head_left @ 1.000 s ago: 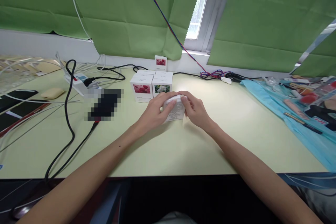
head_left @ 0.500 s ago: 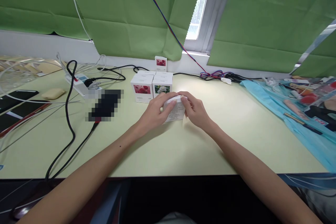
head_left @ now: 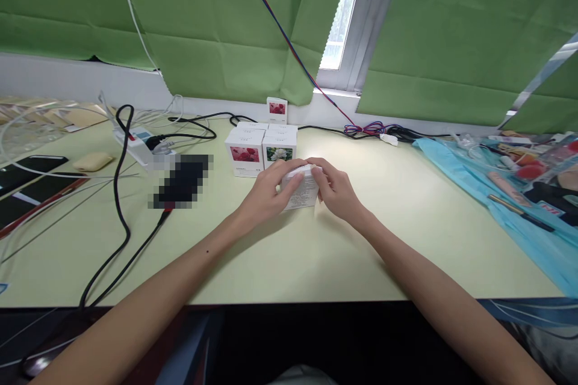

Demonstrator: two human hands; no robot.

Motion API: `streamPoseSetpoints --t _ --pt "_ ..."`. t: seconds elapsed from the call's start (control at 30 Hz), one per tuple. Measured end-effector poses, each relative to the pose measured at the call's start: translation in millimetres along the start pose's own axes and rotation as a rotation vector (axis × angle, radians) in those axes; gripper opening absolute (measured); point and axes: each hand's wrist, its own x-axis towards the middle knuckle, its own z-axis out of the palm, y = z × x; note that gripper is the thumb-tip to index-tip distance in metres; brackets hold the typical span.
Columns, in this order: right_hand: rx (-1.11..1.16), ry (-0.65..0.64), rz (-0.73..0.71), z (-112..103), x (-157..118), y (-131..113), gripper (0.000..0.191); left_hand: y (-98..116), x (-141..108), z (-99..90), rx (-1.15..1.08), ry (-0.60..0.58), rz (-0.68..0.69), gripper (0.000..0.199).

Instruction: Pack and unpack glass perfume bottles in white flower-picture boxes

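1. Head view: the left hand (head_left: 264, 192) and right hand (head_left: 336, 191) clasp a small white box (head_left: 301, 190) from either side, fingers curled over its top.
2. The box rests on the pale green table (head_left: 406, 222), just in front of a block of flower-printed boxes (head_left: 261, 150).
3. A black cable (head_left: 118, 192) lies well to the left.
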Motion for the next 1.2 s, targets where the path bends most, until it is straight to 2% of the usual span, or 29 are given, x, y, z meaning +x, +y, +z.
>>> streamPoseSetpoints --t 0.77,1.2 --pt "0.059 0.016 -0.003 -0.6 1.4 0.6 0.045 -0.2 -0.8 -0.1 0.000 0.002 0.005 0.036" --pt "0.010 0.000 0.011 -0.1 0.0 0.3 0.045 0.0 -0.2 -0.1 -0.001 0.006 0.013 0.036"
